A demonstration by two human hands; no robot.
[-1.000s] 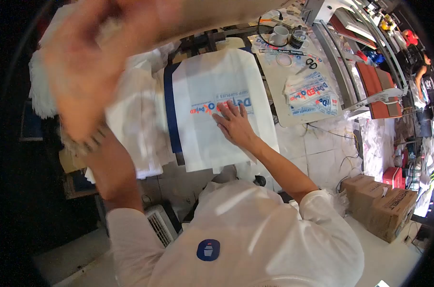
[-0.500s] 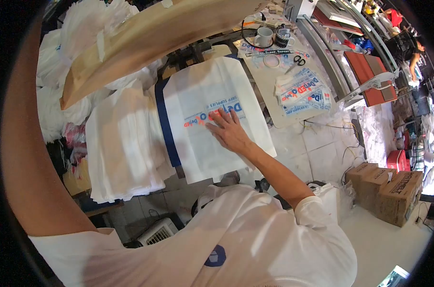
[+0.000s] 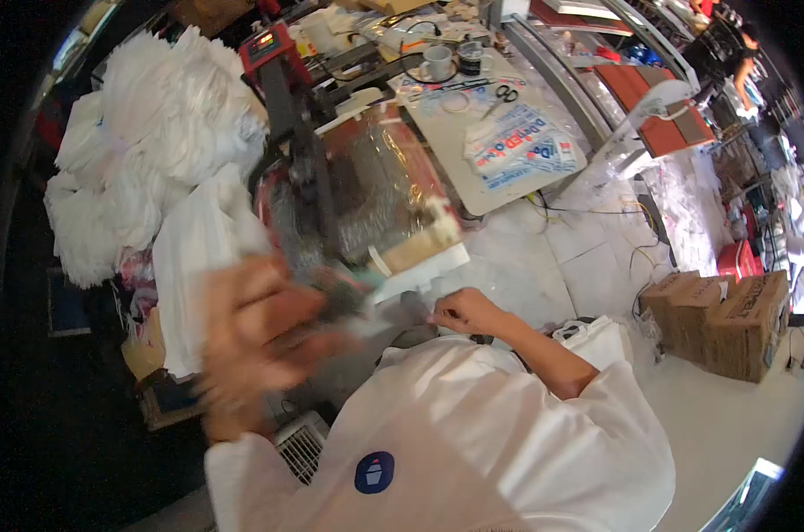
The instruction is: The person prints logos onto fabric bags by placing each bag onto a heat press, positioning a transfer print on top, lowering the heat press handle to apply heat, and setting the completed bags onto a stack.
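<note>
My left hand is smeared by motion at the lower end of the press's dark handle, so its fingers and grip are unclear. To the right, my right hand has its fingers curled in front of the press; what they pinch, if anything, is too small to tell. The heat press, its top covered in shiny film with tape at the edges, is down over the white sheet. Only the sheet's front edge shows; its print is hidden. A red control box with a lit display sits behind.
Piles of white fabric stand at the left. On a board at the right lie printed transfers, scissors and a mug. Cardboard boxes are on the floor, and a person is far right.
The raised tan-covered press top has come down over the printed white sheet. My right hand has left the sheet and curled its fingers. My left arm has swung down, bringing its hand into view.
</note>
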